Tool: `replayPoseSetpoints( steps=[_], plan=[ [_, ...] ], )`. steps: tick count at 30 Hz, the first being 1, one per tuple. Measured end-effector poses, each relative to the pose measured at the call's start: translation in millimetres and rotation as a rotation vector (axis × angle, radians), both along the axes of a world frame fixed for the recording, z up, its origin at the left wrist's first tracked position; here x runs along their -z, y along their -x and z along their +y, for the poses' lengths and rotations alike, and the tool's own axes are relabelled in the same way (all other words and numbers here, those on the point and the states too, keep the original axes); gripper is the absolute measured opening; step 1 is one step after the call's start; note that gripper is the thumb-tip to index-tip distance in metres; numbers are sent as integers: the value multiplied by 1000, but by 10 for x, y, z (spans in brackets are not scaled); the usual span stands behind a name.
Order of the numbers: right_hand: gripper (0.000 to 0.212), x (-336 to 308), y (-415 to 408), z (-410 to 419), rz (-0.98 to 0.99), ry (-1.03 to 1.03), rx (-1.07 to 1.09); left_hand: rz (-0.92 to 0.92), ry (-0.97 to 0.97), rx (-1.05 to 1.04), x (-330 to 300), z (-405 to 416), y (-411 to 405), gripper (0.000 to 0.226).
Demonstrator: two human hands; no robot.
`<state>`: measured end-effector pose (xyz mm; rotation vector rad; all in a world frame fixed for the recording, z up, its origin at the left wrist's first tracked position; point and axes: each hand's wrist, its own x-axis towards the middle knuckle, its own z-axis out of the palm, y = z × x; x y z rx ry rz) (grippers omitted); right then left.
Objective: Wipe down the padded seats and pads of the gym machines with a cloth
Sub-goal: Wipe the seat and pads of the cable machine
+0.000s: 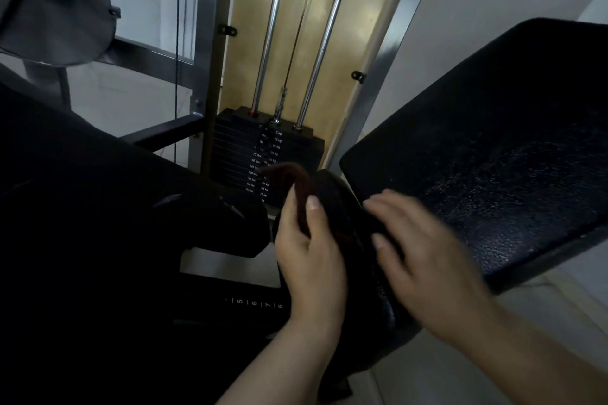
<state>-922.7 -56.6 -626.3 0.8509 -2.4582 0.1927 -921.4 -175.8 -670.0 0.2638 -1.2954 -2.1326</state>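
A dark red cloth point(297, 182) sticks up between thumb and fingers of my left hand point(309, 250), which grips it at the centre of the view. My right hand point(424, 260) is blurred, fingers spread and fairly straight, reaching across toward the cloth and a dark rounded pad point(339, 204) behind it. A large black padded seat point(493, 154) slopes up to the right, its worn surface shiny. Another black pad point(82, 194) fills the left side, very dark.
The weight stack point(263, 154) with kg and lbs labels stands behind the hands, under two chrome guide rods point(324, 43) and a cable. A numbered adjustment scale point(255, 302) lies low centre. A grey metal frame point(204, 43) and a pale wall close the back.
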Motion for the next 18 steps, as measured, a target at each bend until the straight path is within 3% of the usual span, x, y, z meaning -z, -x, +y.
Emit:
replayPoseSetpoints(
  steps=[5, 7, 9, 12, 14, 18],
  plan=[
    [62, 464, 100, -290, -267, 38, -3, -8, 33, -122, 290, -34, 197, 31],
    [64, 496, 144, -274, -312, 96, 24, -79, 162, -119, 390, -150, 540, 40],
    [68, 497, 139, -248, -335, 149, 28, -153, 333, 40, 410, -209, 962, 43],
    [67, 498, 143, -249, -389, 185, 40, -225, 742, 347, 414, -93, 1463, 47],
    [64, 526, 185, -266, -369, 138, 66, -274, 821, 377, 466, -22, 1626, 50],
    [43, 641, 243, -260, -97, -31, 107, -412, 754, 271, 863, -174, 1612, 48]
  ],
)
